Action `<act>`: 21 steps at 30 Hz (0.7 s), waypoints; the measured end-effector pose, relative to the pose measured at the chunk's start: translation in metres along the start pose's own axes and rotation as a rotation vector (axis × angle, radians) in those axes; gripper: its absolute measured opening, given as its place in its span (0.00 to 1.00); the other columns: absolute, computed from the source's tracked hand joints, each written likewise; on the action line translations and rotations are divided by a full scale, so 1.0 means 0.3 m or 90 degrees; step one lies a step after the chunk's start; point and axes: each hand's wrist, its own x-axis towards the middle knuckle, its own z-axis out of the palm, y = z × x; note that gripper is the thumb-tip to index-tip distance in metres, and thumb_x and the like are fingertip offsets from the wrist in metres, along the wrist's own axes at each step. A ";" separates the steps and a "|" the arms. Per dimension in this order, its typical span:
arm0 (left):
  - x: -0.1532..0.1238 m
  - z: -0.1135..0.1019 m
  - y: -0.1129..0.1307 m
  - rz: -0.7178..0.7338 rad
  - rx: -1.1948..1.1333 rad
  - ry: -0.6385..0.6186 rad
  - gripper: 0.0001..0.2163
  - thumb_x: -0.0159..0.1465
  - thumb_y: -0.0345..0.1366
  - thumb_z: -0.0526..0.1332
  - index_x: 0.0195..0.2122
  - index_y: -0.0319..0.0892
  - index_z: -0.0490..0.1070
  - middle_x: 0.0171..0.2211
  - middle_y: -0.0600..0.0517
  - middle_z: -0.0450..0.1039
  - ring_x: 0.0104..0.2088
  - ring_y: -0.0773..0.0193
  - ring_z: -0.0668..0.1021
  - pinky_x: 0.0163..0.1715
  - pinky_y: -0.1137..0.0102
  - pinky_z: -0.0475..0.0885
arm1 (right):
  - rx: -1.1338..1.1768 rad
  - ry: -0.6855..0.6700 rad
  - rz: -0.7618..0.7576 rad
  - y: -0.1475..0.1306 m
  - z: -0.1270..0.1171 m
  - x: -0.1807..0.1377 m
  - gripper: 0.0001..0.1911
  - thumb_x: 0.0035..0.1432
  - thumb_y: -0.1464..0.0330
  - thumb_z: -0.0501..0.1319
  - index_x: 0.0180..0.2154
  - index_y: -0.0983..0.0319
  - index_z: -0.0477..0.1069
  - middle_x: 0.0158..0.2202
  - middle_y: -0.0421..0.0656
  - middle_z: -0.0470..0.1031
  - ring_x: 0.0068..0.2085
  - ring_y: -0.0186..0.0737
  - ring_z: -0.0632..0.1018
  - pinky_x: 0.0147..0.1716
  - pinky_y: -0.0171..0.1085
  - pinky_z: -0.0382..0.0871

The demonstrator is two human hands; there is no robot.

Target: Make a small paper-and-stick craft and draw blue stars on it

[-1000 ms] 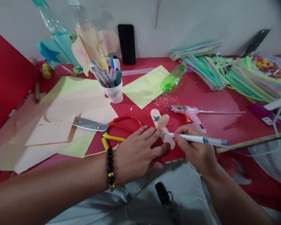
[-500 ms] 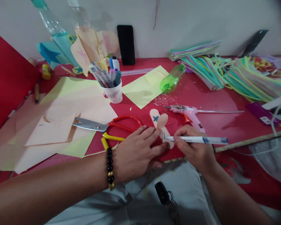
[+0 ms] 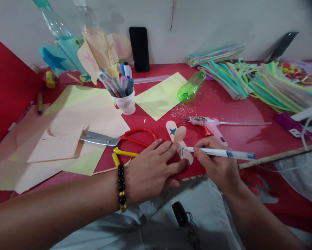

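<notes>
A small peach paper cutout (image 3: 181,134) with rounded lobes lies at the table's front edge, a blue star drawn on its upper strip and a short blue line on its lower part. My left hand (image 3: 156,166) rests flat on it with fingers spread, covering part of its left side. In my right hand (image 3: 218,163) is a white marker (image 3: 215,151) with a blue end, its tip at the blue line. Beside my left hand lie scissors (image 3: 101,138) with one red and one yellow handle, their blades over paper sheets.
A pink glue gun (image 3: 210,125) lies right of the cutout, near a green plastic bottle (image 3: 191,88). Behind stand a cup of markers (image 3: 127,103) and a phone (image 3: 139,50). Peach and yellow sheets (image 3: 93,107) cover the left; pipe cleaners (image 3: 228,78) pile at right.
The blue line on the cutout's lower part has grown longer. My right hand and the marker have shifted slightly, the tip now a little higher. My left hand stays in place.
</notes>
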 end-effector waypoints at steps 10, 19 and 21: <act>-0.002 0.009 -0.003 0.004 0.003 0.013 0.23 0.66 0.49 0.51 0.59 0.47 0.58 0.61 0.42 0.56 0.60 0.51 0.60 0.58 0.53 0.55 | -0.029 -0.010 -0.015 0.000 0.001 0.008 0.05 0.58 0.68 0.58 0.30 0.60 0.67 0.23 0.38 0.70 0.24 0.33 0.70 0.24 0.33 0.61; -0.002 0.007 -0.002 -0.002 -0.004 0.006 0.23 0.66 0.49 0.51 0.60 0.47 0.58 0.61 0.42 0.56 0.60 0.50 0.61 0.58 0.51 0.55 | -0.017 0.028 -0.017 0.000 -0.004 -0.005 0.07 0.55 0.71 0.58 0.26 0.59 0.64 0.20 0.36 0.64 0.22 0.33 0.65 0.22 0.34 0.58; -0.002 0.007 -0.002 -0.001 -0.005 0.002 0.23 0.66 0.49 0.50 0.60 0.47 0.57 0.61 0.41 0.56 0.60 0.50 0.60 0.58 0.51 0.56 | -0.008 0.028 -0.015 -0.001 -0.005 -0.007 0.07 0.55 0.71 0.57 0.25 0.59 0.64 0.20 0.36 0.63 0.22 0.33 0.65 0.21 0.34 0.58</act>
